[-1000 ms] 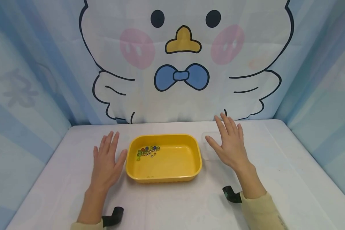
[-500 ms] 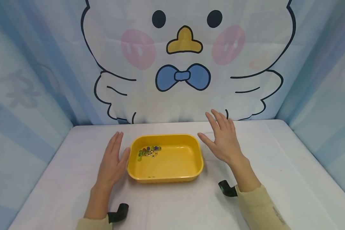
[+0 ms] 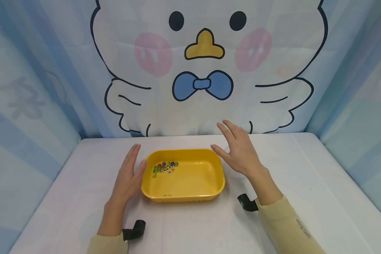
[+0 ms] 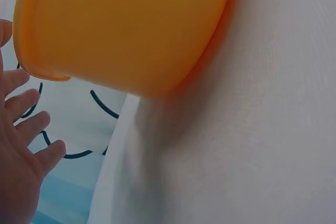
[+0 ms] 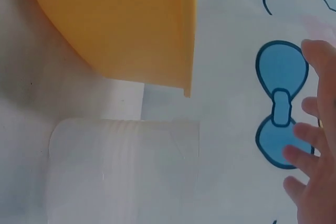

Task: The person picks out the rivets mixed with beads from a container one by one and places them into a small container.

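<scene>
A yellow tray (image 3: 195, 178) stands on the white table in the head view. Small glassy beads or marbles (image 3: 163, 168), some green, blue, red and clear, lie in its back left part. My left hand (image 3: 127, 183) is beside the tray's left side, fingers extended, its thumb at the rim; whether it touches, I cannot tell. Over the tray's right back corner hovers my right hand (image 3: 241, 153), fingers spread and bent a little, holding nothing. The right wrist view shows a translucent plastic box (image 5: 126, 174) beside the tray; in the head view my right hand mostly covers it.
A blue and white curtain (image 3: 203, 109) with a cartoon bird hangs behind the table's (image 3: 184, 229) back edge. More curtain closes off both sides. Each wrist carries a black camera mount (image 3: 134, 230).
Both hands have moved inward toward the tray, the right one leftward over its corner and the left one rightward to its rim. The tray and beads have stayed in place.
</scene>
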`<action>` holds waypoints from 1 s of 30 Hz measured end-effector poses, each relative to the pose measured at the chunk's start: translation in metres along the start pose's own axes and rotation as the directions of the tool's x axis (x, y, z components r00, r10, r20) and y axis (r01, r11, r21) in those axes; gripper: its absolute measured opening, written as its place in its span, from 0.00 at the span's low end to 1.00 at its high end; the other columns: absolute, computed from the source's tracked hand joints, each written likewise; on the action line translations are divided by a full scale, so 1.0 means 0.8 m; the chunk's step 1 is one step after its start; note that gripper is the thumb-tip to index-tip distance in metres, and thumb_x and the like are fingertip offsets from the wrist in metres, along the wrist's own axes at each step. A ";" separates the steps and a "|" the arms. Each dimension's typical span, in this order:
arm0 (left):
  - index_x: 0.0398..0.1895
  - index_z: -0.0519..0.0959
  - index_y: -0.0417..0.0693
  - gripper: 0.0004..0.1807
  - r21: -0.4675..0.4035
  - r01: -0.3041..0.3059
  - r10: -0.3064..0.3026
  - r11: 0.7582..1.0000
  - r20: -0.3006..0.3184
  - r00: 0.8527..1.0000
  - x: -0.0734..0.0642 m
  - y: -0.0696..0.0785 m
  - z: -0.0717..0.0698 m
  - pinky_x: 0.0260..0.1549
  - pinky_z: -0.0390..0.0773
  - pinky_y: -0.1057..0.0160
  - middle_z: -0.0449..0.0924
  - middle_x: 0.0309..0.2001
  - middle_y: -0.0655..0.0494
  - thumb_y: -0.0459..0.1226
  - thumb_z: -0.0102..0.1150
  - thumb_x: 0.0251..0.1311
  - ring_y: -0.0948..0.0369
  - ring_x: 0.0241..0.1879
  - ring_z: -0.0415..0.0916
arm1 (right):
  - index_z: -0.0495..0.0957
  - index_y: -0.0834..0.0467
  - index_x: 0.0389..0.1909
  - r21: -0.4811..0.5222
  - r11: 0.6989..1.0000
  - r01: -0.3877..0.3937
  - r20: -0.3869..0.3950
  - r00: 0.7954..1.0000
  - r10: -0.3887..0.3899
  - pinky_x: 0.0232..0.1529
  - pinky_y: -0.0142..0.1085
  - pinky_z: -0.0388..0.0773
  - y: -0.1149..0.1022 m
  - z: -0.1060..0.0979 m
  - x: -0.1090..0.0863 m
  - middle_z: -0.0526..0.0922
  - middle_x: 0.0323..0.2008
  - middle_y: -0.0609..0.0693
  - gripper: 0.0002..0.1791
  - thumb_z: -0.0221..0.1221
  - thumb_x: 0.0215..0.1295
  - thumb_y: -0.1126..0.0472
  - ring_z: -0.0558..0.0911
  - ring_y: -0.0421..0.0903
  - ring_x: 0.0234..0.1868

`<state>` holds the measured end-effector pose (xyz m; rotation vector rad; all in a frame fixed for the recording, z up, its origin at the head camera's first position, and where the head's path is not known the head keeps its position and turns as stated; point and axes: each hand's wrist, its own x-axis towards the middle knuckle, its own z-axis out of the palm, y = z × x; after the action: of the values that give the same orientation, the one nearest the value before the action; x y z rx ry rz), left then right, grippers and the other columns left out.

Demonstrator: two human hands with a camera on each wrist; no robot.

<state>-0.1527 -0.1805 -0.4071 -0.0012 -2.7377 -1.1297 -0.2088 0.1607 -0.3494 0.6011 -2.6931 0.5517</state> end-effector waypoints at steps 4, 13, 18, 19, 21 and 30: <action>0.82 0.48 0.56 0.35 -0.033 0.016 -0.016 0.999 0.005 1.000 0.003 0.000 0.003 0.72 0.46 0.39 0.43 0.81 0.51 0.50 0.42 0.77 0.49 0.79 0.41 | 0.58 0.53 0.78 0.028 1.000 -0.005 0.029 1.000 0.004 0.72 0.59 0.54 -0.002 0.002 0.004 0.55 0.78 0.56 0.41 0.60 0.70 0.43 0.58 0.60 0.74; 0.81 0.51 0.53 0.33 -0.132 0.047 -0.047 0.990 -0.001 0.999 0.007 0.000 0.009 0.72 0.48 0.40 0.47 0.80 0.50 0.51 0.39 0.78 0.49 0.78 0.43 | 0.59 0.54 0.77 0.060 0.998 0.031 0.065 0.997 -0.035 0.72 0.57 0.57 -0.007 0.005 0.013 0.58 0.77 0.56 0.40 0.59 0.70 0.43 0.61 0.58 0.73; 0.81 0.52 0.52 0.32 -0.195 0.061 -0.061 0.979 0.005 0.998 0.009 -0.001 0.011 0.72 0.52 0.43 0.48 0.80 0.50 0.50 0.38 0.79 0.49 0.78 0.45 | 0.60 0.55 0.77 0.064 0.997 0.040 0.083 0.996 -0.045 0.72 0.56 0.58 -0.010 0.004 0.018 0.58 0.76 0.56 0.40 0.59 0.70 0.44 0.62 0.58 0.73; 0.81 0.52 0.53 0.32 -0.205 0.063 -0.063 0.977 0.009 0.998 0.009 -0.001 0.012 0.72 0.52 0.43 0.48 0.80 0.51 0.50 0.38 0.79 0.50 0.78 0.46 | 0.60 0.55 0.77 0.064 0.997 0.037 0.087 0.995 -0.043 0.72 0.56 0.58 -0.011 0.003 0.018 0.59 0.76 0.56 0.39 0.59 0.70 0.44 0.62 0.58 0.73; 0.81 0.52 0.53 0.32 -0.225 0.068 -0.066 0.972 0.016 0.998 0.009 -0.001 0.012 0.72 0.53 0.45 0.48 0.80 0.52 0.50 0.37 0.79 0.50 0.77 0.47 | 0.61 0.55 0.77 0.062 0.997 0.036 0.091 0.995 -0.042 0.72 0.56 0.58 -0.013 0.002 0.021 0.59 0.76 0.56 0.39 0.59 0.70 0.43 0.62 0.58 0.73; 0.81 0.53 0.57 0.31 -0.266 0.126 -0.116 0.956 0.054 0.992 0.008 -0.003 0.016 0.73 0.50 0.43 0.49 0.80 0.53 0.50 0.36 0.79 0.50 0.77 0.48 | 0.61 0.54 0.77 0.105 0.994 0.036 0.130 0.990 -0.050 0.72 0.56 0.59 -0.022 0.000 0.034 0.60 0.76 0.55 0.39 0.58 0.71 0.42 0.61 0.57 0.73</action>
<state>-0.1613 -0.1733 -0.4164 0.1115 -2.6231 -1.5428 -0.2239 0.1367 -0.3339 0.7466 -2.7812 0.6630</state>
